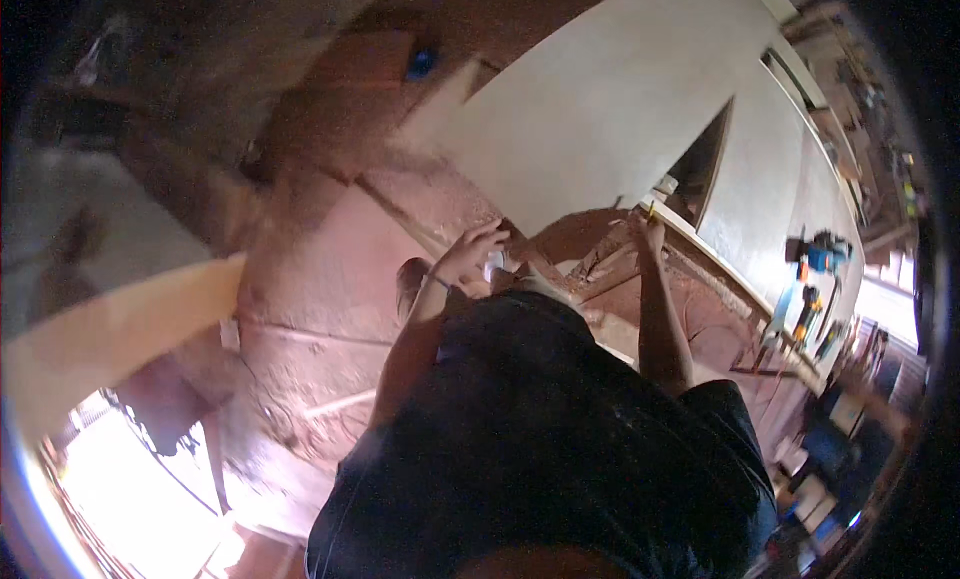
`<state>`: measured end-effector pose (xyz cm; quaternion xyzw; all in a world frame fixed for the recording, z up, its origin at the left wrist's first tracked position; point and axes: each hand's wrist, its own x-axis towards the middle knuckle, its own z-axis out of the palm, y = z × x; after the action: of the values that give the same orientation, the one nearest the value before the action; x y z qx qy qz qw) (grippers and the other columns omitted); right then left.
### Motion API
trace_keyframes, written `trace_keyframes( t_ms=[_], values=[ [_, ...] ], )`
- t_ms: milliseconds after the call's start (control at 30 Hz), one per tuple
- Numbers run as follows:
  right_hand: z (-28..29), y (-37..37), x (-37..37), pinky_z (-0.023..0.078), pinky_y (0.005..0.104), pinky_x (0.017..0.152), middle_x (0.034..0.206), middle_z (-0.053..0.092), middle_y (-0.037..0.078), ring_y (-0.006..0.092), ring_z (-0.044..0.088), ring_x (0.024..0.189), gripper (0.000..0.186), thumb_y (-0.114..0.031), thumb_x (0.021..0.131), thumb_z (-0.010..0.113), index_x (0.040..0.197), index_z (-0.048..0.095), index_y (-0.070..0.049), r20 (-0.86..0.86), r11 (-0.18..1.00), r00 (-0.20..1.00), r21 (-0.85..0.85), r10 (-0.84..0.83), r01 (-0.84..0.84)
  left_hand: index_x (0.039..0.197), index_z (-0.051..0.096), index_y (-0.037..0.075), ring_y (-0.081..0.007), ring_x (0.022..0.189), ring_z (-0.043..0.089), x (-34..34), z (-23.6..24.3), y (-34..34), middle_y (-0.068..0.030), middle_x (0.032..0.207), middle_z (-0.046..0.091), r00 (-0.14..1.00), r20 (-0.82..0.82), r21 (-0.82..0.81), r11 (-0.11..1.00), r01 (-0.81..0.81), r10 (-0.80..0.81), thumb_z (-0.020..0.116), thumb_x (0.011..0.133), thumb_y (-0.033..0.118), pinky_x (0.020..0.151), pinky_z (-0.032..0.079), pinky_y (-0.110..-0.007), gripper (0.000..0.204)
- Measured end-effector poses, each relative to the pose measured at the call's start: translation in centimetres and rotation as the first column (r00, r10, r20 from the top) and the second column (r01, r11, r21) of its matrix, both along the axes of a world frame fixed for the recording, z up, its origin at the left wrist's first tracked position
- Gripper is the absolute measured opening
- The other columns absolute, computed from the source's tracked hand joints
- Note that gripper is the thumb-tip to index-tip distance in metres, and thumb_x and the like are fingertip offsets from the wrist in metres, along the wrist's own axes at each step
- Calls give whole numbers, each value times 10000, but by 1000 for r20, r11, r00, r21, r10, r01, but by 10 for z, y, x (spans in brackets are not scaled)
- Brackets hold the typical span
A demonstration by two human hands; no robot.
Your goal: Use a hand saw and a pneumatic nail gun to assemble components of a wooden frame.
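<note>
My left hand (468, 256), with a dark band at the wrist, is in front of my body with its fingers spread and slightly bent. Just beside its fingers is a small white object (495, 266); blur hides its kind and whether the hand touches it. My right arm reaches out to the edge of a large pale board (590, 109). There my right hand (648, 231) is closed around a thin yellow stick-like thing (652, 208), too small to name. The board has a dark pointed gap (705, 164) with a small pale block (665, 185) at its near end.
Blue and black power tools (825, 253) and a yellow and black tool (808, 314) rest on the board's right part. Reddish dust and scraps cover the floor (330, 269). A curved tan panel (130, 314) is at left. A blue round object (421, 63) lies farther off.
</note>
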<state>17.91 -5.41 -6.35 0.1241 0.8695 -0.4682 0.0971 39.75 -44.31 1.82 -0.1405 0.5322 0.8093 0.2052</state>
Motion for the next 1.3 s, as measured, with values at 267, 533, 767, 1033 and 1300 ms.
trace_keyframes(
  t_ms=[267,533,767,1033,1300],
  values=[
    [19,10,232,478,279,468,698,566,26,143,567,596,297,-322,867,638,937,602,-36,331,927,890,-95,-315,363,1115,558,-1,-204,793,585,-82,-72,-159,-76,927,627,930,-246,-693,622,-365,272,630,862,235,692,483,-321,354],
    [31,-123,505,473,296,420,635,568,49,174,591,560,270,-288,866,640,858,596,-22,513,806,655,134,-554,576,967,641,-49,-235,817,648,-202,-70,-224,-136,851,664,890,-77,-559,759,334,-449,621,832,258,740,505,-333,335],
    [27,-246,584,488,307,428,642,585,73,187,607,563,276,-268,875,618,851,599,6,561,737,550,171,-619,654,847,633,-47,-240,617,646,-147,-29,-100,-124,728,651,687,199,-405,580,707,-699,558,837,92,513,513,-379,159],
    [23,-279,549,505,319,438,650,604,100,201,626,567,286,-244,886,594,843,603,39,456,547,444,120,-772,828,1124,622,-25,-234,1007,627,-65,-13,14,-170,1061,665,22,-33,-510,36,859,-999,636,837,297,892,473,-304,431],
    [4,-203,412,500,309,503,731,619,134,217,615,607,349,-267,885,557,966,591,71,529,134,182,-128,-829,983,1061,640,-4,-258,970,606,-166,-77,-148,-178,1033,652,482,287,-762,108,639,-828,574,858,301,872,459,-357,372]
  ],
)
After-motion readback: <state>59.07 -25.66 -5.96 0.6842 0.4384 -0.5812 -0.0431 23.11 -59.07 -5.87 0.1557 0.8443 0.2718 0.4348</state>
